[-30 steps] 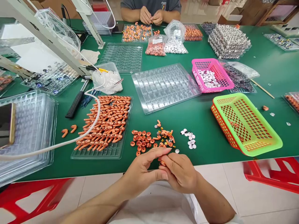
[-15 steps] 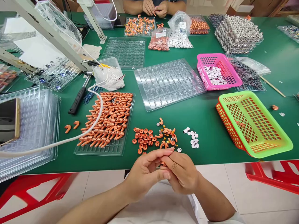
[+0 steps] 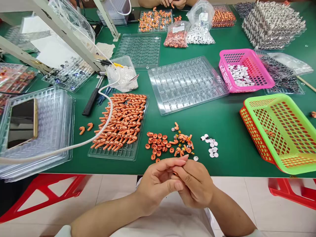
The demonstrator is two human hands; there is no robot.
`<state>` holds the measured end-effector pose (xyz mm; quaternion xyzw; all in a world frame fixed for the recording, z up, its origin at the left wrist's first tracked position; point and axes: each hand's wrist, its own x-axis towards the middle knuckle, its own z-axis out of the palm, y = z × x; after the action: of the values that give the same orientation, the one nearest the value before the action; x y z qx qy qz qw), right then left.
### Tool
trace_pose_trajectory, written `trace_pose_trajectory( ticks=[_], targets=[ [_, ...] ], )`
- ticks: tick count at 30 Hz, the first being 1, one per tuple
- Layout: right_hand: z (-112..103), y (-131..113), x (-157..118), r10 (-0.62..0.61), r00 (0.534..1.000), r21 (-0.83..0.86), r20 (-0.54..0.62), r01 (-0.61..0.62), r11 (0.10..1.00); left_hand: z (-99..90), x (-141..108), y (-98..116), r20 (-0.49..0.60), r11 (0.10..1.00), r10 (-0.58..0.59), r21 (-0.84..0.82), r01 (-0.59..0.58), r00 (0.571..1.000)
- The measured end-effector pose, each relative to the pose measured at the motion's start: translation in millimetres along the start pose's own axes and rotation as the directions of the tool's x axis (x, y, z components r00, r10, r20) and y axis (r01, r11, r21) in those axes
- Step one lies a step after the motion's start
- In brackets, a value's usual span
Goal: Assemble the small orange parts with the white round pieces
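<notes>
At the table's front edge my left hand [image 3: 156,186] and my right hand [image 3: 198,183] are closed together, fingertips meeting. Between them they pinch an orange earbud part [image 3: 175,174], of which only a sliver shows; the fingers hide the rest. Just beyond lie loose round orange earbud caps [image 3: 158,142] and a small heap of orange earbud stems [image 3: 184,140] with yellow bits among them. To the right of the heap are several white round stickers [image 3: 212,149]. On the left, a clear tray [image 3: 128,154] is filled with rows of orange earbud shells [image 3: 120,120].
A white cable [image 3: 74,147] arcs over the filled tray. Near it are a hammer [image 3: 92,97], a phone [image 3: 22,122] on stacked trays and a tub [image 3: 123,77]. Pink [image 3: 247,89] and green [image 3: 283,164] baskets stand right. Across the table are a co-worker's hands [image 3: 174,3].
The camera view has shifted, so the table's things appear farther right and the far ones higher. My hands stay joined in nearly the same pose; less of the orange part shows between them.
</notes>
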<state>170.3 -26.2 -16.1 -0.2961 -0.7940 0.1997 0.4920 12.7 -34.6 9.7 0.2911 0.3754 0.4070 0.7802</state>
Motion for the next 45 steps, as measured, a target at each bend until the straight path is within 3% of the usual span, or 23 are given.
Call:
trace_pose_trajectory(
  ticks=[8, 16, 30, 37, 45],
  targets=[
    [1.9, 5.5, -0.5, 0.032, 0.999, -0.014, 0.001, -0.032, 0.999, -3.5, 6.2, 1.8, 0.011, 0.998, -0.067, -0.012, 0.067, 0.998],
    [-9.5, 6.9, -10.5, 0.083, 0.996, -0.109, 0.038, -0.078, 0.991, -9.5, 12.0, 12.5, 0.049, 0.981, -0.073, 0.185, 0.062, 0.996],
    [-19.5, 2.4, -7.4, 0.067, 0.988, -0.135, 0.139, -0.048, 0.990, -17.7, 22.3, 21.2, 0.081, 0.969, -0.215, 0.143, 0.202, 0.973],
    [-23.9, 4.6, -3.7, 0.067, 0.977, -0.051, 0.205, -0.058, 0.997, -22.8, 28.4, 21.5, 0.148, 0.920, -0.382, 0.147, 0.362, 0.912],
    [-31.0, 5.0, -0.2, 0.077, 0.969, -0.003, 0.235, -0.078, 0.997, -19.4, 31.0, 14.6, 0.180, 0.932, -0.361, 0.115, 0.345, 0.915]
  ],
)
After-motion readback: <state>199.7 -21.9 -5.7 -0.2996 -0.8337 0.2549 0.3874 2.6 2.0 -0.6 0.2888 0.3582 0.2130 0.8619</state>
